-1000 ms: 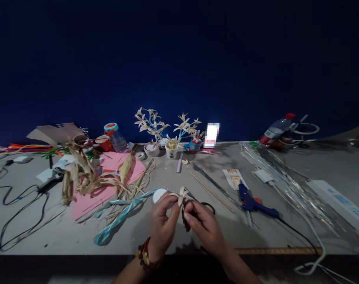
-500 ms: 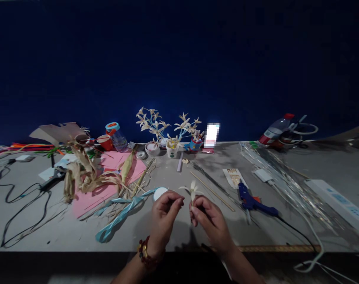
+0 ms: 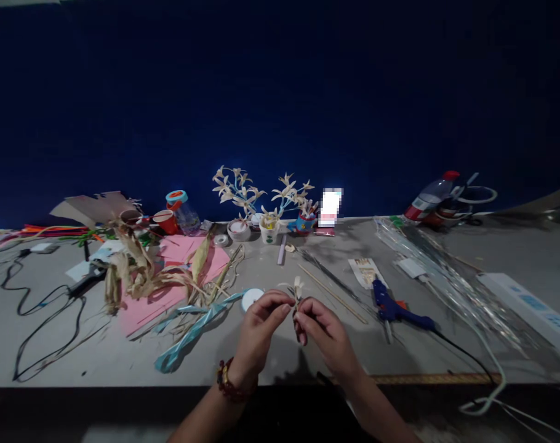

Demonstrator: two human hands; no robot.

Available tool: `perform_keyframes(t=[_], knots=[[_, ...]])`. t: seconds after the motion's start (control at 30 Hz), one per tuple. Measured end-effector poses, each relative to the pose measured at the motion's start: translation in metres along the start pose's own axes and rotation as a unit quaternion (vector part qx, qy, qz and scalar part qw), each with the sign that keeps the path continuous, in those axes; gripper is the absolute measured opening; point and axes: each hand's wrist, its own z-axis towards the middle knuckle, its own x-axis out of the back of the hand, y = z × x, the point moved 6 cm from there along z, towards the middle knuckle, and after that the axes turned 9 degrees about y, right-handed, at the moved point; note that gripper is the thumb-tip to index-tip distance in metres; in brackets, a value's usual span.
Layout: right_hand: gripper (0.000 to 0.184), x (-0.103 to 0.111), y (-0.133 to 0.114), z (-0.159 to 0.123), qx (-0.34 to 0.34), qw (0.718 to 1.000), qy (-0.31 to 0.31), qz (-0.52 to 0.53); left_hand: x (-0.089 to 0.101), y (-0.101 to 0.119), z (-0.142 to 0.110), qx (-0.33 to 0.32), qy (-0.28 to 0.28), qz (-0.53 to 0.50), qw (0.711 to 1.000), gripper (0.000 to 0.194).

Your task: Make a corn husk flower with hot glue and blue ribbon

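A small pale husk flower stands up between my two hands above the grey table. My right hand pinches its base from below. My left hand, with a bead bracelet on the wrist, brings its pinched fingertips against the flower's left side. A white round lid lies just behind the left hand. Blue ribbon strips trail away to the left of it.
Dried corn husks lie on pink paper at the left, beside black cables. A blue glue gun and thin sticks lie to the right. Cups with finished husk flowers stand at the back, a white power strip far right.
My hands parted, then closed together again on the flower. The flower went from between both hands to the right hand's pinch. The camera view shifted slightly.
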Motion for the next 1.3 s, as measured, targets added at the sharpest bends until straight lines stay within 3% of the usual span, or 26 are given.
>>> perform_keyframes(t=[0.33, 0.5, 0.63, 0.77, 0.87, 0.97, 1.07, 1.1, 1.17, 1.23, 1.3], knots=[[0.031, -0.008, 0.014, -0.002, -0.052, 0.996, -0.028, 0.063, -0.006, -0.012, -0.008, 0.119, -0.015, -0.113, 0.986, 0.015], [0.031, -0.013, 0.015, -0.005, -0.041, 0.998, -0.044, 0.026, 0.008, -0.019, -0.009, 0.096, 0.036, -0.106, 0.989, 0.018], [0.03, -0.011, 0.026, -0.007, -0.044, 0.998, -0.006, 0.033, 0.012, -0.022, -0.015, 0.059, 0.044, -0.085, 0.994, 0.017], [0.029, -0.009, 0.035, -0.009, -0.052, 0.997, 0.024, 0.051, 0.014, -0.031, -0.018, 0.079, 0.059, -0.092, 0.991, 0.014], [0.03, -0.007, 0.037, -0.011, -0.068, 0.995, 0.034, 0.068, 0.045, -0.027, -0.012, 0.059, 0.126, -0.086, 0.987, 0.015], [0.033, -0.001, 0.039, -0.011, -0.085, 0.992, 0.053, 0.081, 0.11, 0.007, -0.004, -0.071, 0.23, -0.084, 0.967, 0.013], [0.033, 0.002, 0.042, -0.011, -0.104, 0.988, 0.06, 0.096, 0.174, 0.049, -0.011, -0.196, 0.324, -0.096, 0.921, 0.004], [0.033, 0.001, 0.043, -0.01, -0.109, 0.987, 0.059, 0.1, 0.188, 0.064, -0.019, -0.259, 0.362, -0.071, 0.893, 0.005], [0.034, -0.002, 0.045, -0.01, -0.113, 0.987, 0.052, 0.103, 0.195, 0.078, -0.03, -0.274, 0.394, 0.008, 0.877, 0.011], [0.034, -0.005, 0.046, -0.01, -0.114, 0.988, 0.046, 0.098, 0.174, 0.072, -0.028, -0.194, 0.33, 0.095, 0.919, 0.016], [0.035, -0.008, 0.045, -0.011, -0.111, 0.99, 0.032, 0.081, 0.132, 0.053, -0.02, -0.087, 0.17, 0.163, 0.968, 0.017]])
